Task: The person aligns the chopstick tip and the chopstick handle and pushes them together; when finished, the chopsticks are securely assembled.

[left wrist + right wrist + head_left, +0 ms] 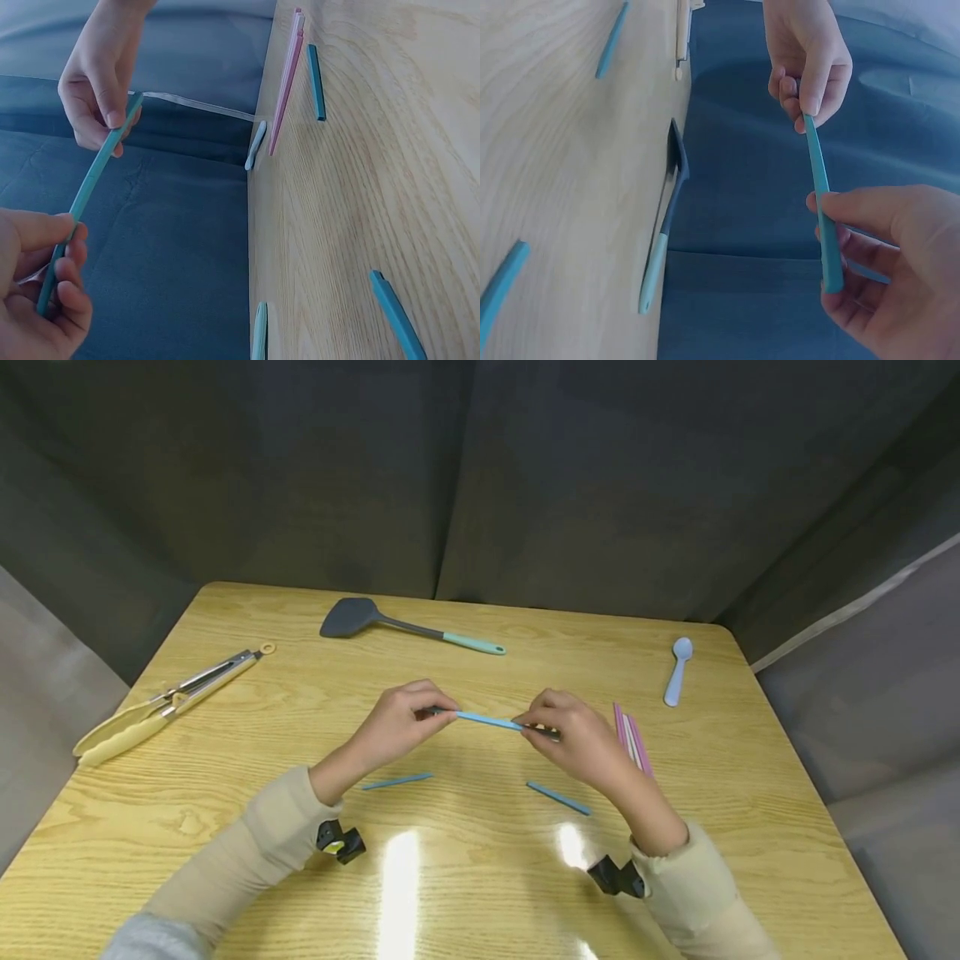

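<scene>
Between both hands, above the table, a slim blue chopstick (489,720) is held roughly level. A faint seam crosses its middle in the left wrist view. My left hand (397,727) pinches one end between thumb and fingers. The other end is pinched by my right hand (577,735), its thumb lying along the stick in the right wrist view. Two shorter blue chopstick pieces lie on the table below: one piece (397,781) near the left forearm, another piece (558,797) near the right. The left one has a narrower stepped tip (377,276).
Pink and white sticks (624,727) lie beside the right hand, partly hidden by it. A light blue spoon (677,672) is at the back right. The dark spatula (405,625) lies at the back, and yellow-tipped tongs (168,708) at the left. Dark curtains (450,477) surround the table.
</scene>
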The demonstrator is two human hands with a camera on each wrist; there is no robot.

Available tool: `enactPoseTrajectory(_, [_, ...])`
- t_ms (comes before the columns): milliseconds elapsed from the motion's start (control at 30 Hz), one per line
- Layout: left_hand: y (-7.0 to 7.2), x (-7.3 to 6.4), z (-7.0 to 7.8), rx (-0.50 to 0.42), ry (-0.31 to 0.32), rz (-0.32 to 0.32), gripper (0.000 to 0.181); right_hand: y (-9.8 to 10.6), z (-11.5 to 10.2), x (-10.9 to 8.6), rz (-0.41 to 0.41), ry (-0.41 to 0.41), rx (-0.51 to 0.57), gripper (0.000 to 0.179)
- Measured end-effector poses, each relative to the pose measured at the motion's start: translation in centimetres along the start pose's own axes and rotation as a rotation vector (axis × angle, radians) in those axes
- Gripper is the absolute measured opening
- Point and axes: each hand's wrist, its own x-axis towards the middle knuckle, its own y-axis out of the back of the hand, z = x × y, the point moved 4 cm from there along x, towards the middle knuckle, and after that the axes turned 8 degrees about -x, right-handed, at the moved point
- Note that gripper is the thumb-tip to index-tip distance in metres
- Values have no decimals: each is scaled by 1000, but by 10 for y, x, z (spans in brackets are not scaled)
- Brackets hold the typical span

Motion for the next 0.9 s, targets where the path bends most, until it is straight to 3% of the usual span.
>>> enactPoseTrajectory(100, [-1,0,-1,40,8,-17,18,-4,3,-4,21,-12,-21,10])
enactPoseTrajectory(233, [2,-1,-7,77,71,-19,40,-10,15,-13,13,-101,-17,11])
enactPoseTrajectory(467, [6,-7,-21,126,178,-63,48,-23,47,-39,2,-350,87,15])
enactPoseTrajectory(700, [6,-15,-42,199,224,-121,42,-32,76,-74,-19,-698,257,23])
enactPoseTrajectory(900, [5,-22,-59,266,253,-152,40,-37,93,-97,-76,-870,238,26])
